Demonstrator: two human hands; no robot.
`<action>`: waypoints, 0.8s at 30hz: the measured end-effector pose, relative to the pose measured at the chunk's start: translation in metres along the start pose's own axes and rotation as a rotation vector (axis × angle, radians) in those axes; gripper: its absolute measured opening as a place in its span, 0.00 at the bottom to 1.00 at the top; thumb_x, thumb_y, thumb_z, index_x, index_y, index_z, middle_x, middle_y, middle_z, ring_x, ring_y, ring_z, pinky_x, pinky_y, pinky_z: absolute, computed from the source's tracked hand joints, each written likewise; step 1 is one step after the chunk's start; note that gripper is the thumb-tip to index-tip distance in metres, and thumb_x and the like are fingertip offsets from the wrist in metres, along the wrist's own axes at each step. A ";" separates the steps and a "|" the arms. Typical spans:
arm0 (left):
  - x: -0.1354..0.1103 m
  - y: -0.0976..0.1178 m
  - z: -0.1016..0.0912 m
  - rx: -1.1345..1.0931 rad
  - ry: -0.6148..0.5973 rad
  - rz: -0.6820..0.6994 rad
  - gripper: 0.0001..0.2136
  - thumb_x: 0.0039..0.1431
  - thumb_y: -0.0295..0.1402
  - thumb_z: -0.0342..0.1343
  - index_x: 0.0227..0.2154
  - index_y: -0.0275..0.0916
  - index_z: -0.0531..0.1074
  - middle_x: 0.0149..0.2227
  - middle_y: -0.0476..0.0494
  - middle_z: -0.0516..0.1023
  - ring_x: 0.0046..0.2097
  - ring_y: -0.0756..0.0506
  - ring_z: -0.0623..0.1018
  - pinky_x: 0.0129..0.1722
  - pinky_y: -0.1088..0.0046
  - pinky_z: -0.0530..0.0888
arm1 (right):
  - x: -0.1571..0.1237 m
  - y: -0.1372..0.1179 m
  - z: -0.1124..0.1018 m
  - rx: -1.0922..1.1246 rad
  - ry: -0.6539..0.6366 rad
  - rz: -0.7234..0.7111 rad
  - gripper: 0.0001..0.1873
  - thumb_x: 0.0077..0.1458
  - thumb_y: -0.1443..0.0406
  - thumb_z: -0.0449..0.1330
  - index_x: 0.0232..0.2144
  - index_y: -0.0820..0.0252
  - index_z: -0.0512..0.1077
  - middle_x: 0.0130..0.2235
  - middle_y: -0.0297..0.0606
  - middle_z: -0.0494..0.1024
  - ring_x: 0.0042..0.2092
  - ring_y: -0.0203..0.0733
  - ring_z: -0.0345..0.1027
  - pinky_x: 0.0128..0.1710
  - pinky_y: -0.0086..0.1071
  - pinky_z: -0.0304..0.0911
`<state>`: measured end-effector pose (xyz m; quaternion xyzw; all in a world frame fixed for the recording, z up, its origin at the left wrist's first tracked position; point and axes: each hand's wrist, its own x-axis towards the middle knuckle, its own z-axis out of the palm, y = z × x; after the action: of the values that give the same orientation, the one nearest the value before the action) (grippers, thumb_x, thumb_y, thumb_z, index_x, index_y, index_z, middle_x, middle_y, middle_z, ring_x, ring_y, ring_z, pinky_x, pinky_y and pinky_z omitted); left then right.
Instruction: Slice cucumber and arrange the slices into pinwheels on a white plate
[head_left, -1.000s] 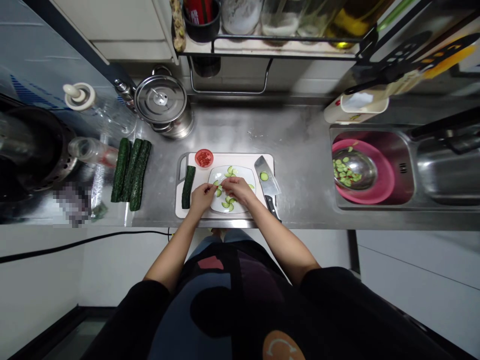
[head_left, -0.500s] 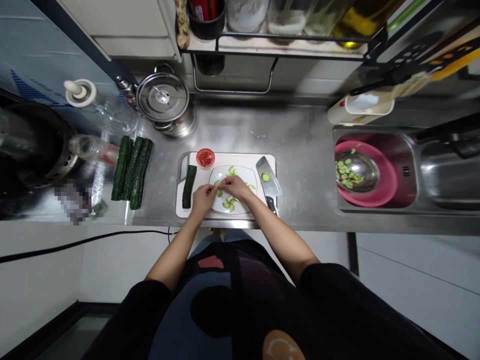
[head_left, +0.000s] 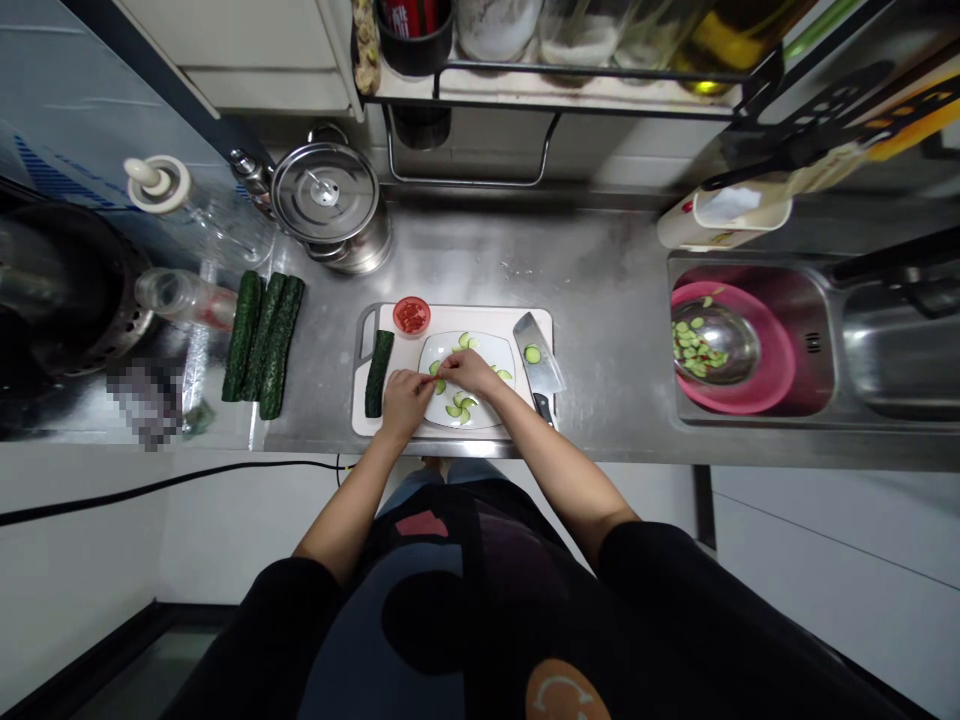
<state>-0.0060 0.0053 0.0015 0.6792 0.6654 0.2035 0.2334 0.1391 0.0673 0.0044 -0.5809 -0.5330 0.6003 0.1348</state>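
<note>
A white square plate (head_left: pixel 491 350) with thin half-moon cucumber slices (head_left: pixel 459 405) sits on a white cutting board (head_left: pixel 450 318). My left hand (head_left: pixel 403 400) and my right hand (head_left: pixel 469 372) meet over the plate's left side, fingertips pinched together on a cucumber slice (head_left: pixel 436 384). A dark green cucumber piece (head_left: pixel 378 372) lies on the board left of my left hand. A cleaver (head_left: pixel 540 370) rests on the board's right side with one round slice (head_left: pixel 532 353) on its blade. A small red dish (head_left: pixel 411 315) stands at the board's far edge.
Three whole cucumbers (head_left: pixel 262 345) lie on the steel counter to the left, near a glass bottle (head_left: pixel 180 297). A lidded steel pot (head_left: pixel 330 205) stands behind. In the sink at right, a pink basin (head_left: pixel 772 375) holds a steel bowl (head_left: pixel 712 345) of slices.
Both hands stayed over the plate; the fingertips shifted slightly toward me and closer together on the slice.
</note>
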 end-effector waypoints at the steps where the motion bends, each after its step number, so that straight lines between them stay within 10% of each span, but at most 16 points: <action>1: 0.000 -0.001 0.001 0.003 0.006 0.008 0.04 0.55 0.31 0.56 0.28 0.41 0.75 0.29 0.45 0.75 0.38 0.45 0.73 0.41 0.67 0.69 | 0.000 -0.001 0.000 -0.025 0.004 -0.003 0.06 0.41 0.69 0.60 0.15 0.61 0.71 0.17 0.27 0.68 0.23 0.30 0.59 0.26 0.24 0.55; 24: 0.003 0.000 0.003 0.058 -0.022 0.031 0.07 0.55 0.32 0.55 0.25 0.42 0.76 0.26 0.43 0.74 0.37 0.43 0.71 0.41 0.65 0.67 | -0.015 -0.017 0.001 -0.400 0.136 -0.025 0.12 0.48 0.72 0.55 0.24 0.60 0.78 0.29 0.38 0.80 0.36 0.41 0.72 0.38 0.29 0.62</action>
<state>-0.0039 0.0077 -0.0010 0.6981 0.6579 0.1803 0.2175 0.1351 0.0615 0.0260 -0.6284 -0.6386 0.4400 0.0599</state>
